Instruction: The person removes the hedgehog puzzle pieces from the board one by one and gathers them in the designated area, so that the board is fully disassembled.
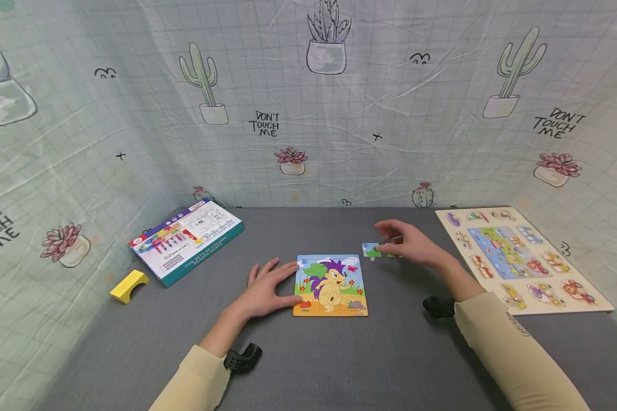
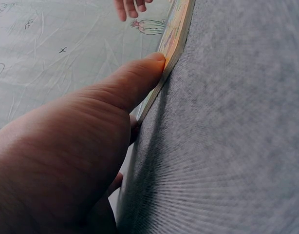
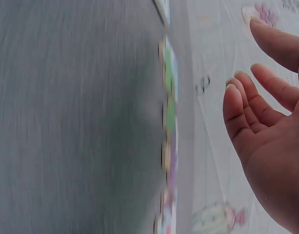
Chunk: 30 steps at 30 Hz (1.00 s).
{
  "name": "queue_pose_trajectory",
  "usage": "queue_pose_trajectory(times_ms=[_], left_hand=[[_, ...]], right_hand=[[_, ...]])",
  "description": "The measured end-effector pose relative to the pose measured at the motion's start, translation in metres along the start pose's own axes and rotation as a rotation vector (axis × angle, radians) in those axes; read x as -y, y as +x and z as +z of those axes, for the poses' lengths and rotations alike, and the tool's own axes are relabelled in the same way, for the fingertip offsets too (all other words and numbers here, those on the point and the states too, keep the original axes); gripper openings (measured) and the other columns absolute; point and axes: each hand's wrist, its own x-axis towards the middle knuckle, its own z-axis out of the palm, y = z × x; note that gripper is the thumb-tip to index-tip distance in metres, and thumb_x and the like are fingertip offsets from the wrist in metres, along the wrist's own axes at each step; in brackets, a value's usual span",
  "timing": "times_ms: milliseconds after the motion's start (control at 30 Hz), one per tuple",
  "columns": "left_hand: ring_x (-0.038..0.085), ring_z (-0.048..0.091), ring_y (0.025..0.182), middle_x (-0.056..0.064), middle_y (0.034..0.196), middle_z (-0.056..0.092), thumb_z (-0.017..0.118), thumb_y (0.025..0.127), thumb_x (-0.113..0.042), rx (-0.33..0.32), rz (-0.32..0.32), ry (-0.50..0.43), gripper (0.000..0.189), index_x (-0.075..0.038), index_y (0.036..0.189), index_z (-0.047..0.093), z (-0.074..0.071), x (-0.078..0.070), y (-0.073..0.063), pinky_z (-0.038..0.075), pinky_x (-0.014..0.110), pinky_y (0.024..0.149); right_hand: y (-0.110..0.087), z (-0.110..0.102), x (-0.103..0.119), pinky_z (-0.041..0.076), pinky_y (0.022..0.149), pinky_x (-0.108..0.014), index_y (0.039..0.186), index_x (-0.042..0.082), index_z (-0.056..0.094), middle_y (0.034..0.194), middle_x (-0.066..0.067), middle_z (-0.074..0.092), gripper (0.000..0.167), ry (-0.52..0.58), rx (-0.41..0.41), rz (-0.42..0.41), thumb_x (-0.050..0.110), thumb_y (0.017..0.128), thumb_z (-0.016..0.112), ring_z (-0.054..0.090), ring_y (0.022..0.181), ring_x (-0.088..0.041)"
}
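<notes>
A square hedgehog jigsaw puzzle board [image 1: 334, 285] lies flat on the grey table. My left hand [image 1: 263, 292] rests at its left side, with the thumb [image 2: 147, 68] touching the lower edge area and the fingers spread near the upper left corner. Just right of the board lie several loose puzzle pieces, among them a blue and green piece [image 1: 372, 250]. Over these pieces hovers my right hand [image 1: 410, 242], which partly hides them in the head view. In the right wrist view, its fingers are loosely bent, apart from the row of puzzle pieces [image 3: 170, 114], and hold nothing.
A beaded-board box [image 1: 187, 240] lies at the back left, with a yellow arch block [image 1: 129, 286] in front of it. On the right is a large wooden picture board [image 1: 455, 228]. A patterned cloth [image 1: 339, 114] forms walls behind and at both sides.
</notes>
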Motion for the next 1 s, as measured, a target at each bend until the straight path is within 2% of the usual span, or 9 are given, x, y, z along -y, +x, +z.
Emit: queue_pose_trajectory(times_ms=[267,433,700,1000], left_hand=[[0.036,0.016,0.151,0.003,0.155,0.045,0.075,0.088,-0.05,-0.002,0.002,0.0,0.079,-0.016,0.153,0.047,-0.001,0.001,0.0,-0.004,0.067,0.113],[0.035,0.016,0.151,0.002,0.155,0.045,0.075,0.088,-0.052,-0.001,-0.001,0.003,0.079,-0.016,0.153,0.048,-0.001,0.001,0.0,-0.004,0.067,0.113],[0.037,0.016,0.15,0.004,0.155,0.045,0.074,0.088,-0.053,-0.005,0.001,-0.006,0.079,-0.016,0.153,0.048,0.001,0.001,0.001,-0.004,0.068,0.112],[0.037,0.016,0.15,0.005,0.155,0.044,0.074,0.089,-0.051,-0.01,0.016,-0.008,0.077,-0.015,0.152,0.048,0.001,0.002,0.0,-0.004,0.068,0.112]], right_hand=[[0.018,0.036,0.022,0.046,0.098,-0.05,0.14,-0.005,0.051,0.131,-0.027,0.056,0.056,0.046,0.06,-0.035,0.015,0.094,0.074,0.056,0.115,-0.037],[0.026,0.055,0.034,0.047,0.097,-0.049,0.138,-0.007,0.052,0.129,-0.027,0.056,0.054,0.051,0.103,-0.086,0.015,0.093,0.074,0.057,0.112,-0.036],[0.031,0.081,0.048,0.05,0.094,-0.043,0.138,-0.007,0.052,0.13,-0.024,0.057,0.053,0.045,0.187,-0.104,0.015,0.095,0.073,0.06,0.108,-0.03],[0.034,0.104,0.054,0.051,0.082,-0.031,0.134,-0.005,0.056,0.117,-0.016,0.062,0.05,0.025,0.261,-0.103,0.017,0.093,0.076,0.06,0.093,-0.018]])
